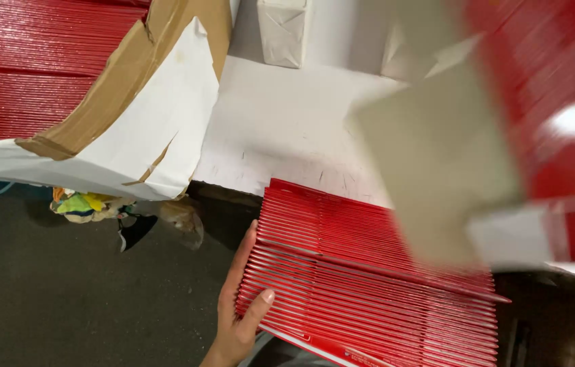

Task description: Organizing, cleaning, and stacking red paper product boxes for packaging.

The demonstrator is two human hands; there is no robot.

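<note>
The person's left hand [238,306] is clamped on the near left edge of a fanned stack of flat red glossy cards [369,278], palm against the side of the stack and the thumb laid over the top few sheets. The stack lies with its far end on the front edge of a white worktable [287,115] and its near end hanging out past that edge, over the dark floor [63,292]. The cards overlap like shingles, each one stepped a little from the next, and one sheet sticks out to the right of the rest.

At the right, very close to the camera, a blurred red and grey-backed sheet [491,136] fills the upper corner; it looks like another of the same cards held up, but the right hand itself is not visible, so I cannot say how it is gripping.

On the table's left corner sits a torn white paper-wrapped bundle [131,129] with brown tape across it, split open so that more red cards [22,61] show inside. A small white wrapped packet [282,30] stands at the table's far edge. On the floor just below the torn bundle lies a crumpled clear bag with coloured scraps [97,207].
</note>
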